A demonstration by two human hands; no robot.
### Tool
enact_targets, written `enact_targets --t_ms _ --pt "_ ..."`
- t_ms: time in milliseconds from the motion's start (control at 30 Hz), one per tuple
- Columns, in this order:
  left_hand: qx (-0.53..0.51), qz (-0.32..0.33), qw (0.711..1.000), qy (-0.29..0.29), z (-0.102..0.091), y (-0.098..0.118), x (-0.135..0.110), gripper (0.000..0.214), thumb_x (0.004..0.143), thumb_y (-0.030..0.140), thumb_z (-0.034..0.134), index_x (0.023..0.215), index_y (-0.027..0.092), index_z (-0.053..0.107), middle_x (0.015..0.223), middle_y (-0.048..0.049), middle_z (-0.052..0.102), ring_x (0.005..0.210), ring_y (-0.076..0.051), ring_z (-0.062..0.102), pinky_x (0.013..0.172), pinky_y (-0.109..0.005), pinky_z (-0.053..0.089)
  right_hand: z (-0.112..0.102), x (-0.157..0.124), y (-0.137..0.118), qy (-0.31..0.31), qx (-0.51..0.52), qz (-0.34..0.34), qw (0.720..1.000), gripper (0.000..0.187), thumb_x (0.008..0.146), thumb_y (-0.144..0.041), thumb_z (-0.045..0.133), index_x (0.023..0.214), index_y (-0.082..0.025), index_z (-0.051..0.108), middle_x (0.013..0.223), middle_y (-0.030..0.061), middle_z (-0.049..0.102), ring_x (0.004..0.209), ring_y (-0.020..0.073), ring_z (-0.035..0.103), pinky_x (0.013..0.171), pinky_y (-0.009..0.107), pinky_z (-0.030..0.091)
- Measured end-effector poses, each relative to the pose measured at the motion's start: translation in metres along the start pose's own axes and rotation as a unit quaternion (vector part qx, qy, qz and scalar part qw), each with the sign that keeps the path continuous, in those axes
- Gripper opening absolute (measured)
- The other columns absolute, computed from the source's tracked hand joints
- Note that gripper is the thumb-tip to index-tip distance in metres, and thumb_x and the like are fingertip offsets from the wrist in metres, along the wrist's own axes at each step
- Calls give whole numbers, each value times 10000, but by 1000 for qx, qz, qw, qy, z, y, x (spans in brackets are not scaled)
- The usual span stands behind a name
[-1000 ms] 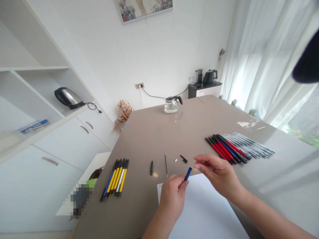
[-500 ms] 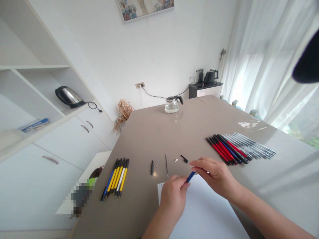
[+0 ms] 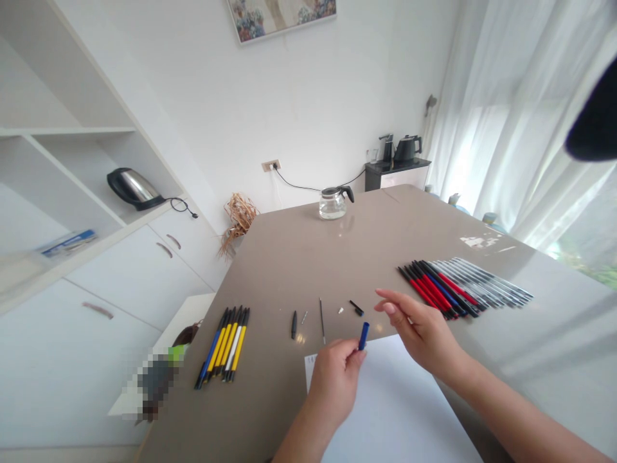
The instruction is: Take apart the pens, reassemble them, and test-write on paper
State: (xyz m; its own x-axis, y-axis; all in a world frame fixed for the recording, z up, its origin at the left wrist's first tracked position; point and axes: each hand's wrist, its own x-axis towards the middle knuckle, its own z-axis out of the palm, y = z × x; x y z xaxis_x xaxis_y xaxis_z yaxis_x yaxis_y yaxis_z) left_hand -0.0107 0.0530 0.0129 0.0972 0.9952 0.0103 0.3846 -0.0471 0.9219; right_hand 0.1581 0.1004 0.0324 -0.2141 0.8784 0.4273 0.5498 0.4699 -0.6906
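Note:
My left hand [image 3: 335, 379] is closed in a pinch on a short blue pen barrel [image 3: 363, 335], which points up and away over the near edge of a white sheet of paper [image 3: 395, 411]. My right hand [image 3: 421, 331] hovers just right of the barrel with its fingers apart and nothing in them. Small pen parts lie on the brown table [image 3: 308, 257] ahead of my hands: a black clip piece [image 3: 293, 325], a thin refill [image 3: 321, 319], a tiny spring [image 3: 304, 317], a white bit [image 3: 340, 310] and a black tip [image 3: 356, 308].
A bundle of yellow, blue and black pens [image 3: 224, 347] lies at the left. A row of red, blue and black pens [image 3: 463, 286] lies at the right. A glass jug [image 3: 332, 201] stands at the far table edge. White cabinets with a kettle [image 3: 130, 188] are on the left.
My right hand touched the top of the blue barrel half a second ago, then let go and drew back to the right. My left hand kept the barrel and tilted it more upright.

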Motion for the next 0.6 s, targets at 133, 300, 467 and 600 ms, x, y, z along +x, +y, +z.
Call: enact_targets --t_ms 133,300,467,600 --pt "-202 -74 977 -12 -5 3 2 314 760 391 475 919 142 581 798 -89 623 736 -181 561 649 -282 408 3 3 6 0 -1 37 999 263 819 -329 395 986 -184 538 777 56 625 663 150 559 590 246 424" --pt "-353 -113 929 12 -14 3 6 303 757 380 501 924 130 543 814 -95 618 736 -171 588 636 -267 420 8 3 9 -15 -11 36 999 254 815 -342 397 943 -189 554 737 37 620 630 141 547 579 245 410" --pt "-352 -102 930 13 -14 4 6 288 747 384 513 900 143 551 834 -96 624 753 -178 592 641 -272 431 9 4 12 -18 -16 34 999 251 817 -340 391 918 -185 561 736 34 619 644 140 553 589 242 409" --pt "-212 -44 975 46 -13 5 7 269 720 368 545 850 138 595 805 -83 634 780 -182 581 689 -278 440 10 5 14 -27 -25 28 999 258 821 -338 380 910 -180 563 724 36 616 628 139 547 581 239 402"
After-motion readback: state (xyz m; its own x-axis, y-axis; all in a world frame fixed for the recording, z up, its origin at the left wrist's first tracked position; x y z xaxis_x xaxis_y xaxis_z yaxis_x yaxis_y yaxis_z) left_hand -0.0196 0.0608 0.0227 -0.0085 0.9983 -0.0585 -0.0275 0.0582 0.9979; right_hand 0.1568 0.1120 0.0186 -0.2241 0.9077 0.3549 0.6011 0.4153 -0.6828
